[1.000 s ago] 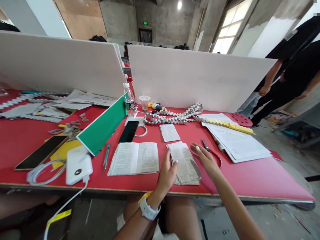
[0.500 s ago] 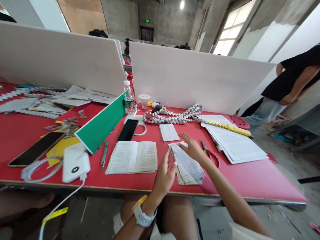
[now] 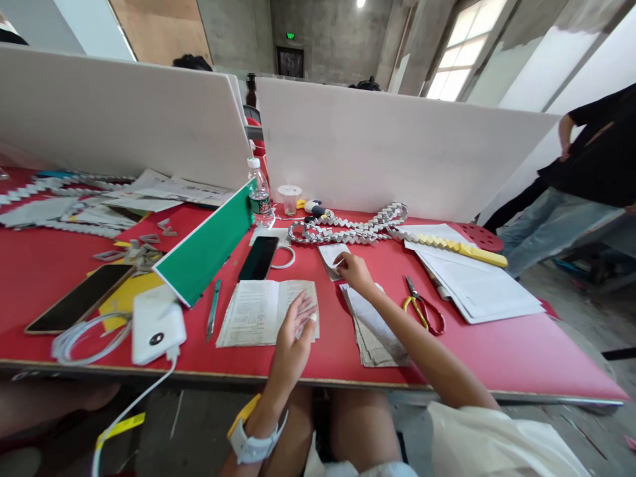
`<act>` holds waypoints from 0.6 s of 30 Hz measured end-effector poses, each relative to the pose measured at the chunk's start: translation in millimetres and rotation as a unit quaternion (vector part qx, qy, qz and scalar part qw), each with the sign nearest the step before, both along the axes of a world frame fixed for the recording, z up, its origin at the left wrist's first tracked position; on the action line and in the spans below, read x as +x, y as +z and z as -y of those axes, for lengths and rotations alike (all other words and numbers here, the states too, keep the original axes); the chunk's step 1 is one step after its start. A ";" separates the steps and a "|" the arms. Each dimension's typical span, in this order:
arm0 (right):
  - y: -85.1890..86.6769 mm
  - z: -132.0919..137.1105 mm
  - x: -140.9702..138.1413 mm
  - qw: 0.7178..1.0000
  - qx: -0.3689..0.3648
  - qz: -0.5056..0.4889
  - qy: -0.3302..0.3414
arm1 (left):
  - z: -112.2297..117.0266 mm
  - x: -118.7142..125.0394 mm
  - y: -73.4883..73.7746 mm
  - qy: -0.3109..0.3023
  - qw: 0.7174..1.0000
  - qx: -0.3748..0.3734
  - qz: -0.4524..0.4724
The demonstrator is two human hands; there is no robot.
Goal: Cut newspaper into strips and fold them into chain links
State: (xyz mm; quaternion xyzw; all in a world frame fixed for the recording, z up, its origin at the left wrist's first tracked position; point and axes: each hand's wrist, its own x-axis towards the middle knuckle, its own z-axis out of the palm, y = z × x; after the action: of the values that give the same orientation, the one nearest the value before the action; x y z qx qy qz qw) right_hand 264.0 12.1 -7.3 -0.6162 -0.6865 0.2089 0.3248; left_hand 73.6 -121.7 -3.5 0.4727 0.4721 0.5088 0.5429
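Note:
My right hand (image 3: 354, 270) pinches the near edge of a white paper sheet (image 3: 330, 255) at the small stack and lifts it slightly. My left hand (image 3: 297, 331) is open, fingers apart, over the right page of an opened stack of printed pages (image 3: 248, 315); whether it touches the paper I cannot tell. Beneath my right forearm lies a pile of folded printed sheets (image 3: 368, 331), partly hidden by the arm. Pliers (image 3: 420, 308) with red and yellow handles rest to the right of that pile.
A folded-paper chain (image 3: 358, 232) lies along the white partition (image 3: 397, 152), its yellow end (image 3: 481, 255) over white sheets (image 3: 477, 291). On the left are a phone (image 3: 258, 258), a knife-like pen (image 3: 213, 310), a green divider (image 3: 206, 245), a power bank (image 3: 158, 324) and a water bottle (image 3: 259, 195). Someone stands at right.
My right hand has moved up from the folded pile to the small stack and taken a sheet's edge. My left hand has shifted left, over the opened pages.

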 end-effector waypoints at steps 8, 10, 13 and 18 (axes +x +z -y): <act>9.9 -2.4 1.4 0.988 -0.009 -0.140 -0.058 | 0.2 -2.6 4.2 0.006 1.000 -0.007 0.011; 14.4 -1.2 3.5 0.984 0.011 -0.163 -0.074 | -0.9 -2.5 3.4 0.006 1.000 -0.009 0.018; 30.2 8.6 6.8 0.972 0.041 -0.204 -0.108 | -2.1 -0.7 3.3 0.000 0.999 -0.018 0.034; 69.1 62.1 8.9 0.921 0.002 -0.386 -0.056 | -0.8 12.8 3.6 -0.022 0.994 -0.077 0.078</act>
State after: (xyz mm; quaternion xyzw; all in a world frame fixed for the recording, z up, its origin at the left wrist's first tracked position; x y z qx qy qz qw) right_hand 272.9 -50.1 61.8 -0.5250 -0.4727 0.4105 0.5765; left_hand 86.5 -120.9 0.1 0.3985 0.4554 0.4939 0.6244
